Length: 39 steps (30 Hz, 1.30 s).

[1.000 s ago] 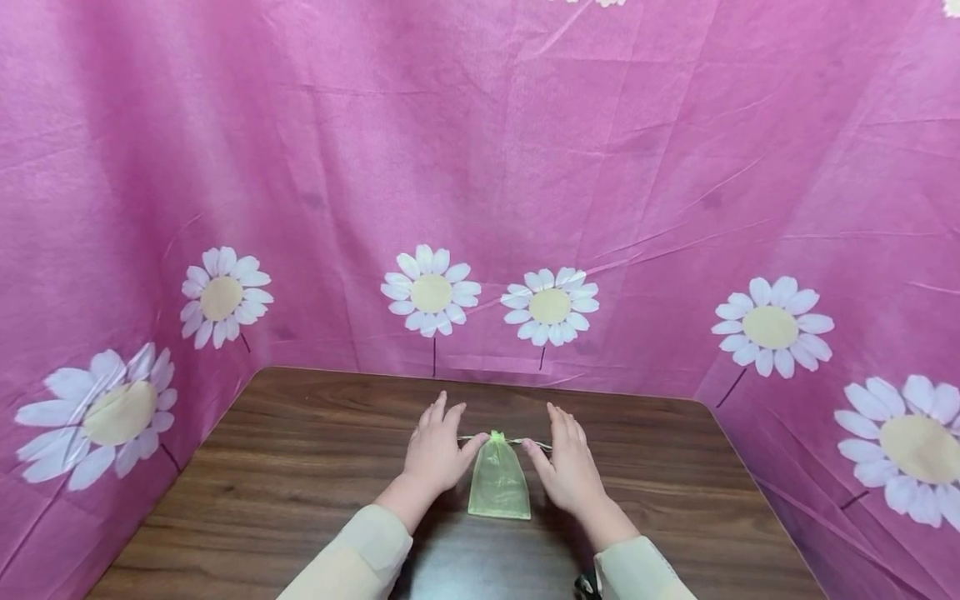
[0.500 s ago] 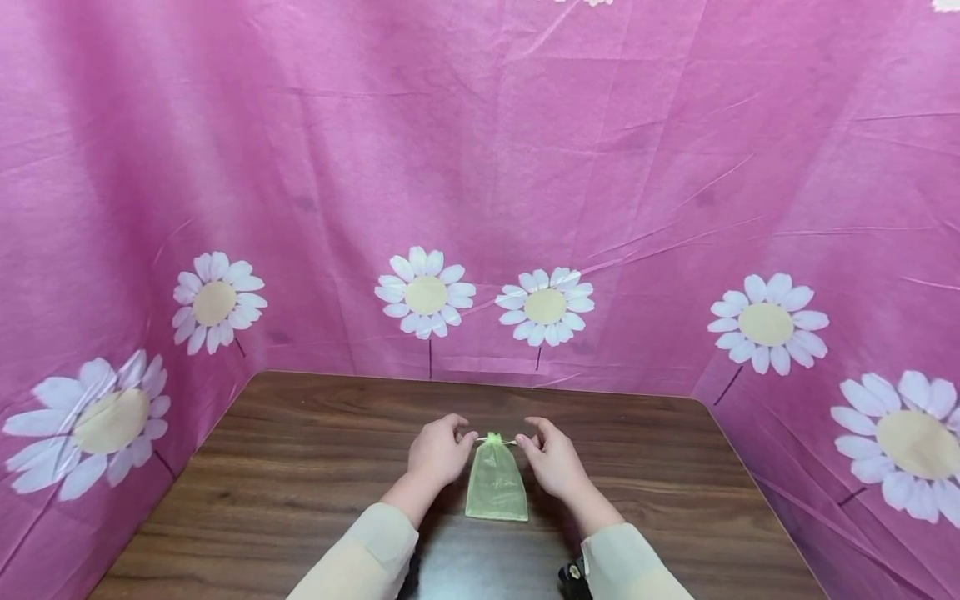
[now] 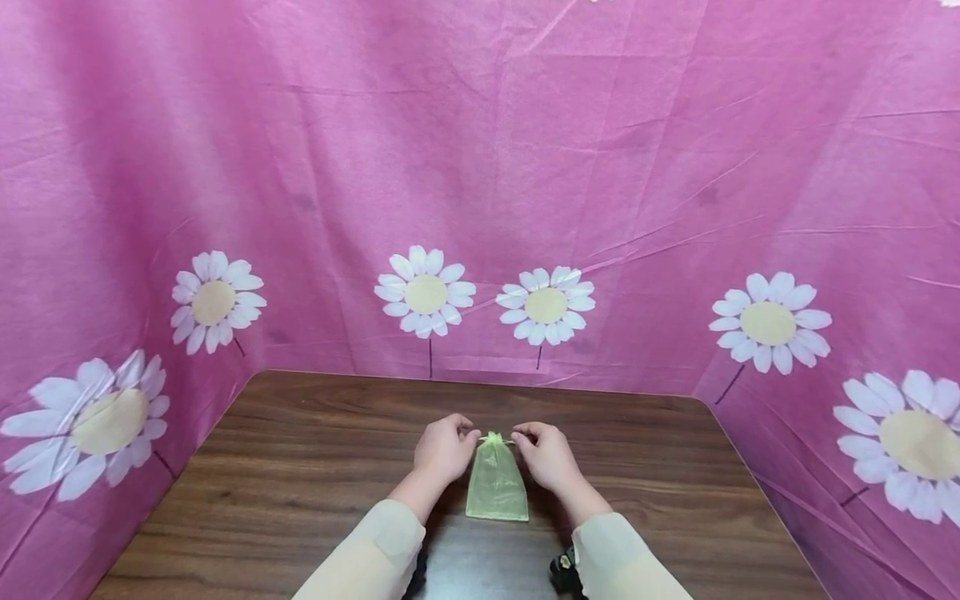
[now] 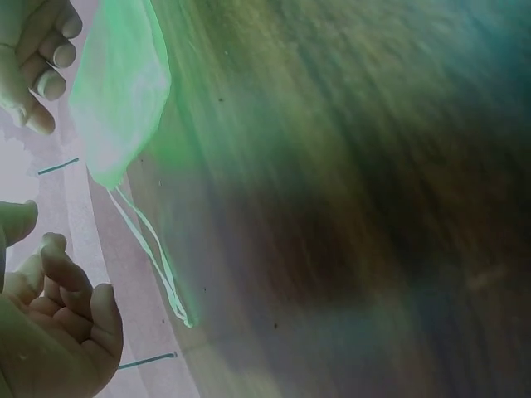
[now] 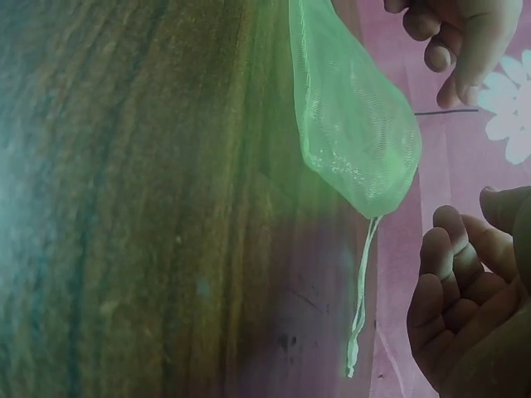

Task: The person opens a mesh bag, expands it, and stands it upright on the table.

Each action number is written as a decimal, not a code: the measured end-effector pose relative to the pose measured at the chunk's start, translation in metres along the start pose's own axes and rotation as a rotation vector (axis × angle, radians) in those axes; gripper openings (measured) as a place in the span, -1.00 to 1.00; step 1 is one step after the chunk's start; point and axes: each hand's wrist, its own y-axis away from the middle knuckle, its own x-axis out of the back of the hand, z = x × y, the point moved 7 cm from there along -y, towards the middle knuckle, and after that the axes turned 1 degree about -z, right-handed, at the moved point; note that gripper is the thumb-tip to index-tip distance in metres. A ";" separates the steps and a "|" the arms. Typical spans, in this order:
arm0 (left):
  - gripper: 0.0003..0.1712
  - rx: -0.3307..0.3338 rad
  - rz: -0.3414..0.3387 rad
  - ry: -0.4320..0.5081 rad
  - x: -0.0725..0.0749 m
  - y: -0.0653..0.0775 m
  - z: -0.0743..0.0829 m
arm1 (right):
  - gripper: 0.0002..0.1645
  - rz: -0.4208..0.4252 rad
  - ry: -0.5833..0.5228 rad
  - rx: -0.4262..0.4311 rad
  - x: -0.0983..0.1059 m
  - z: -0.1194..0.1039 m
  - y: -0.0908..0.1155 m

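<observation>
My left hand [image 3: 442, 450] and right hand [image 3: 551, 457] are released, loosely bent and grasping nothing, on either side of the green organza drawstring bag [image 3: 497, 487], which lies on the bench [image 3: 300, 467]. Should I catch only one cord [image 5: 362, 298], or let it slip, uneven pull would probably drag the light bag askew.

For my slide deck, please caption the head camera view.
Left hand and right hand flank a sheer green drawstring bag on a wood-grain table, pink daisy-printed fabric behind.
</observation>
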 end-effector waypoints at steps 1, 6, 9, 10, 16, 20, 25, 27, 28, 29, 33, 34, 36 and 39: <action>-0.74 0.005 -0.005 0.004 -0.001 -0.001 -0.001 | -0.78 -0.001 -0.003 -0.003 -0.001 0.000 -0.001; -0.78 0.041 -0.024 0.011 -0.007 -0.003 -0.004 | -0.81 -0.001 0.001 -0.029 -0.005 0.005 -0.004; -0.83 0.057 -0.021 0.013 -0.010 -0.004 -0.005 | -0.82 -0.003 0.012 -0.045 -0.008 0.010 -0.005; -0.84 0.062 -0.018 0.014 -0.011 -0.004 -0.006 | -0.82 -0.006 0.011 -0.051 -0.009 0.011 -0.005; -0.85 0.076 -0.011 0.027 -0.017 -0.006 -0.008 | -0.84 -0.015 -0.016 -0.086 -0.014 0.015 -0.006; -0.84 0.084 -0.017 0.037 -0.019 -0.006 -0.007 | -0.86 -0.022 -0.043 -0.094 -0.017 0.015 -0.007; -0.83 0.108 -0.029 0.058 -0.020 -0.007 -0.006 | -0.86 -0.035 -0.060 -0.114 -0.019 0.015 -0.008; -0.84 0.120 -0.038 0.067 -0.022 -0.007 -0.006 | -0.86 -0.036 -0.039 -0.122 -0.020 0.016 -0.009; -0.84 0.127 -0.041 0.073 -0.023 -0.007 -0.007 | -0.86 -0.035 -0.019 -0.120 -0.020 0.016 -0.009; -0.84 0.134 -0.043 0.078 -0.024 -0.007 -0.007 | -0.86 -0.034 0.007 -0.110 -0.020 0.015 -0.009; -0.85 0.159 -0.042 0.081 -0.026 -0.007 -0.008 | -0.87 -0.019 0.079 -0.076 -0.019 0.012 -0.011; -0.85 0.166 -0.043 0.077 -0.027 -0.007 -0.008 | -0.87 -0.016 0.088 -0.071 -0.019 0.011 -0.011; -0.86 0.178 -0.048 0.063 -0.028 -0.008 -0.009 | -0.87 -0.010 0.095 -0.081 -0.019 0.012 -0.011; -0.88 0.191 -0.056 0.041 -0.029 -0.009 -0.010 | -0.87 -0.007 0.117 -0.099 -0.020 0.015 -0.013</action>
